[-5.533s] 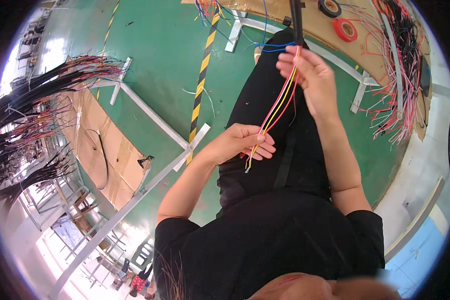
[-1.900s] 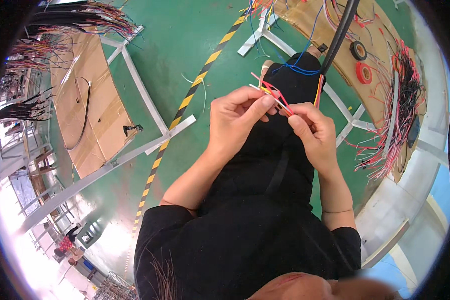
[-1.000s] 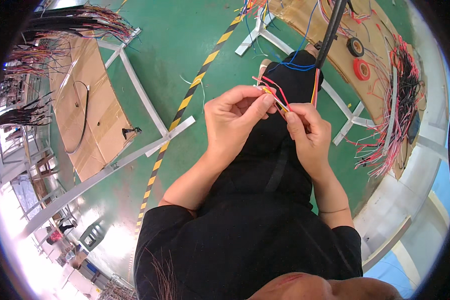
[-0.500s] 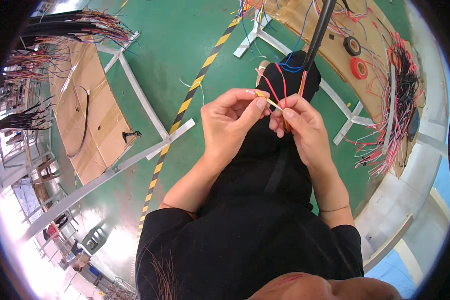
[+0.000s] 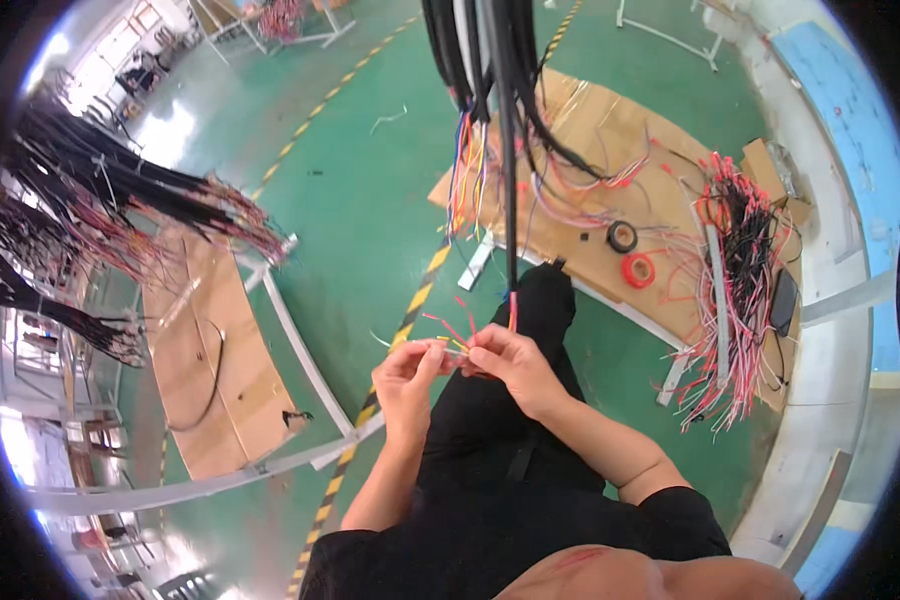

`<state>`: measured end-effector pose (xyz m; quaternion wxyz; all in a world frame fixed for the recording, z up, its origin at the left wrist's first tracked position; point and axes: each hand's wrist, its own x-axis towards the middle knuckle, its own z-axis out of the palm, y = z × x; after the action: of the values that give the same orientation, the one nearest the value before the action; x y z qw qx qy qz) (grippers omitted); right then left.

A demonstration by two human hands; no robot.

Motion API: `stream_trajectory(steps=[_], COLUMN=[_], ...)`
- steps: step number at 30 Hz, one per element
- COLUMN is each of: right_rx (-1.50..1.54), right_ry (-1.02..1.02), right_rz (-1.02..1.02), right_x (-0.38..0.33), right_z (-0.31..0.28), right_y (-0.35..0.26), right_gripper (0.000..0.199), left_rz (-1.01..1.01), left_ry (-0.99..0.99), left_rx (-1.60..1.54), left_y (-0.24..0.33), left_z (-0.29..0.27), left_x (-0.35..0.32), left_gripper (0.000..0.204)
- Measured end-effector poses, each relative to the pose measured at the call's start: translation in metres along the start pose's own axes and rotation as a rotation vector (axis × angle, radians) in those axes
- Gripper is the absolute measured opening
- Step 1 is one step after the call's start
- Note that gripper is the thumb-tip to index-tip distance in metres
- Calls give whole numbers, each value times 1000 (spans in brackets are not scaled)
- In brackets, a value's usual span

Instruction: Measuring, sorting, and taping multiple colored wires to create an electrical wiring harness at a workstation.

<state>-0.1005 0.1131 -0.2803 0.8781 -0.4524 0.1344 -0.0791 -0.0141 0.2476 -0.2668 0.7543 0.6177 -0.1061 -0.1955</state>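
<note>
Room for movement seems to be offered mostly over the green floor (image 5: 335, 235), to the left of the hands. That room is bounded on the right by a white metal beam (image 5: 625, 317) along the edge of a cardboard sheet (image 5: 580, 130); farther left, it is limited by a second cardboard sheet (image 5: 205, 400), overhung by bundles of black cables (image 5: 90, 165). At the far right, well apart from the hands, a tangled heap of red, pink and black wires (image 5: 740, 240) is spread.

Above, one black sheathed cable (image 5: 511, 210) is hung down over a black-trousered leg (image 5: 548, 300). From its lower end a red and pale wire bundle (image 5: 513, 312) is let out, just above the right hand (image 5: 518, 365). By that hand's narrowed fingertips the bundle is gripped. By the left hand (image 5: 402, 385), thumb and forefinger pressed together, a thin pale wire (image 5: 457, 352) appears to be pinched; its tip cannot be made out.

Two red wire ends (image 5: 448, 329) are left free, pointing up between the hands, with a yellow wire (image 5: 443, 339) near the left fingertips. The wire ends are apparently being separated and worked singly; a steady right-hand hold seems to be called for, with the red ends kept aside.
</note>
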Motion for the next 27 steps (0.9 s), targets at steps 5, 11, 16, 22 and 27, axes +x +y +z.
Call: stream_trajectory(steps=[5,11,16,22,27], right_rx=[59,-110,-167,-226,-342], right_ry=[-70,-133,-188,-166,-88], right_rz=[19,-126,-153,-183,-206], right_x=[8,12,18,28,33], right_z=[5,37,58,78,85], right_y=[-34,-100,-119,-117,-113], right_gripper=[13,11,11,12,14], left_rz=[50,111,198,242,230], left_ry=[-6,63,-47,-86,-102], left_rx=[96,201,111,182,151], left_y=[29,92,120,136,136], left_z=[13,44,39,23,16], left_x=[-1,7,12,25,37], left_gripper=[5,8,8,9,10])
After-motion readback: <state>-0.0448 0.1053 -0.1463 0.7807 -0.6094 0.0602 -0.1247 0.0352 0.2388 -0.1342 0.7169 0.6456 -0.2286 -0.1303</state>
